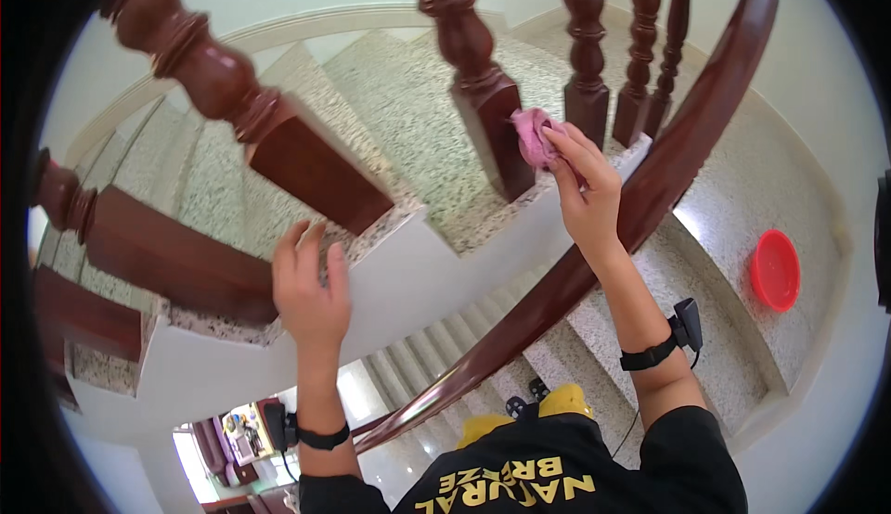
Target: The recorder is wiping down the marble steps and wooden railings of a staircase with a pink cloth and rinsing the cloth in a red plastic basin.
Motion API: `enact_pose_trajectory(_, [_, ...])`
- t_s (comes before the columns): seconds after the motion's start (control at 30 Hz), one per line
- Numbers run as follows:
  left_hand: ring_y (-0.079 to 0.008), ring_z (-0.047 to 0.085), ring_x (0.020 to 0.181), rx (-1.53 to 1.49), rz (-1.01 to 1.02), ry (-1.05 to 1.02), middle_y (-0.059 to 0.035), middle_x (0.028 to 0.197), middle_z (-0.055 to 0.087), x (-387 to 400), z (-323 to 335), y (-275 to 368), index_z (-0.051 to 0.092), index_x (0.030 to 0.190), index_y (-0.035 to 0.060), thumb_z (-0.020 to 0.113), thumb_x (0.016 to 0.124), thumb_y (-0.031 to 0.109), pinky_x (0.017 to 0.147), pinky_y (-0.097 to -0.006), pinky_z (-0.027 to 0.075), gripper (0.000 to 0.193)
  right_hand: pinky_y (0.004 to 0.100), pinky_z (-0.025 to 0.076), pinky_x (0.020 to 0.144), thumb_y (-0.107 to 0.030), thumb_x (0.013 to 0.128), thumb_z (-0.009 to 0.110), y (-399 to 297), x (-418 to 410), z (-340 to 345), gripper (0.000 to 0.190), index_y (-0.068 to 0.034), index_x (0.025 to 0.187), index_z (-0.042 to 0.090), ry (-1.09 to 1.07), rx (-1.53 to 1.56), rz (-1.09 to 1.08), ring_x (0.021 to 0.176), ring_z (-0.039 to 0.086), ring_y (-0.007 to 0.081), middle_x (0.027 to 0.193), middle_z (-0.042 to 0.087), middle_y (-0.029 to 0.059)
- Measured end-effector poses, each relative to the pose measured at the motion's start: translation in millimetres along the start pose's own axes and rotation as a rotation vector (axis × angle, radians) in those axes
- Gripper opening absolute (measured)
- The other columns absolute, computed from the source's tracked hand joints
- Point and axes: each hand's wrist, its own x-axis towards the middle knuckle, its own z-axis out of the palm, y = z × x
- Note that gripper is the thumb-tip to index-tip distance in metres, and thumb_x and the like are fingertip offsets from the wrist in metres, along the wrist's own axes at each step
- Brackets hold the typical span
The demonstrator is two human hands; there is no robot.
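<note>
My right hand (pixel 588 183) grips a bunched pink cloth (pixel 537 137) between thumb and fingers. The cloth is at the right side of the square base of a dark wooden baluster (pixel 495 131); whether it presses on the wood I cannot tell. My left hand (pixel 312 284) has its fingers apart and holds nothing. Its fingertips are over the speckled stone edge of a step, between the base of one baluster (pixel 184 256) on the left and the base of another baluster (pixel 320 166) above it.
A polished wooden handrail (pixel 487 347) curves across beneath my right forearm. Stone stairs (pixel 445 340) descend below me. On the landing at the right sits a red plastic basin (pixel 775 270). More balusters (pixel 585 55) stand at the upper right. Far below is a room with furniture (pixel 240 441).
</note>
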Motion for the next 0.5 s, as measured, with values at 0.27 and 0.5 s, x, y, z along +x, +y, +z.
enact_pose_trajectory(0.27, [-0.0345, 0.061, 0.108, -0.051, 0.012, 0.040, -0.0169, 0.117, 0.063, 3, -2, 0, 0.068, 0.113, 0.0008, 0.059, 0.093, 0.014, 0.092, -0.0410, 0.049, 0.025, 0.0384, 0.052, 0.082, 0.005, 0.081, 0.069, 32, -48, 35, 0.015, 0.001, 0.095, 0.067, 0.102, -0.283, -0.120, 0.095, 0.065, 0.0371, 0.111, 0.062, 0.0157])
enact_pose_trajectory(0.5, [-0.0354, 0.061, 0.109, -0.105, 0.016, 0.005, -0.0177, 0.119, 0.063, 0, -3, 0, 0.068, 0.113, 0.0018, 0.057, 0.095, 0.015, 0.093, -0.0425, 0.048, 0.025, 0.0390, 0.048, 0.091, 0.008, 0.072, 0.060, 22, -51, 20, 0.026, -0.006, 0.092, 0.070, -0.204, -0.618, -0.213, 0.109, 0.056, 0.0294, 0.107, 0.061, 0.0085])
